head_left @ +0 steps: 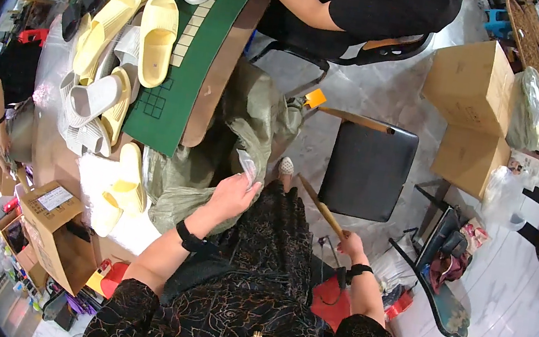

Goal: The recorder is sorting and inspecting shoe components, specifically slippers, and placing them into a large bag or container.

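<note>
The big crumpled grey-green woven plastic sack [247, 131] slumps between the table edge and the person's lap. The left hand [233, 194] pinches its rim shut between thumb and fingers; a firmer, fuller grasp would likely steady it. The right hand [350, 244] is curled closed around 1 long wooden stick [320, 207]. About 6 pale yellow foam slippers [157, 37] lie on the table.

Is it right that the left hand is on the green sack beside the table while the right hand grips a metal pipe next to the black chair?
Not quite. In the head view the right hand grips a wooden stick, not a metal pipe. The rest holds: the left hand is on the green sack beside the table, and the stick lies next to the black chair.
</note>
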Demonstrator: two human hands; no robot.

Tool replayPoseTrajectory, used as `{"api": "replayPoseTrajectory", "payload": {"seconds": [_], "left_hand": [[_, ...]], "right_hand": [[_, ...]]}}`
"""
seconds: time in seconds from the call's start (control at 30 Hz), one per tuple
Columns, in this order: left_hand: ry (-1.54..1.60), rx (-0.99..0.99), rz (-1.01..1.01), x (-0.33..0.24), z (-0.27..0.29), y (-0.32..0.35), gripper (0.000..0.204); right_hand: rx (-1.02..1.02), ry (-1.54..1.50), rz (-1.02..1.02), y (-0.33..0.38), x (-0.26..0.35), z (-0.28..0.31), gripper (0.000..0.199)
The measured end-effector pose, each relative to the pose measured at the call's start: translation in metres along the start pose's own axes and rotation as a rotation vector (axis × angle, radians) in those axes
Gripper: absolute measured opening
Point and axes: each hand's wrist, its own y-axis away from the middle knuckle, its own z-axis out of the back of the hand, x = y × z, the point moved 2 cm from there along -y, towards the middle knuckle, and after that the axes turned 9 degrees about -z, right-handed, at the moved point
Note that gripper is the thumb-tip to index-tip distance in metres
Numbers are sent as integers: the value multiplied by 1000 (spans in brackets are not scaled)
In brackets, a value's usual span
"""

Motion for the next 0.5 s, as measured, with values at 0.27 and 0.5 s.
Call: {"api": "replayPoseTrajectory", "payload": {"seconds": [0.27, 0.5], "left_hand": [[110, 80, -242, -47, -13, -16, 36], [-75, 268, -406, -95, -45, 11, 60]], "right_hand": [[-136, 419, 200, 17, 76, 15, 34], [-226, -105, 783, 146, 333, 124, 66]]}}
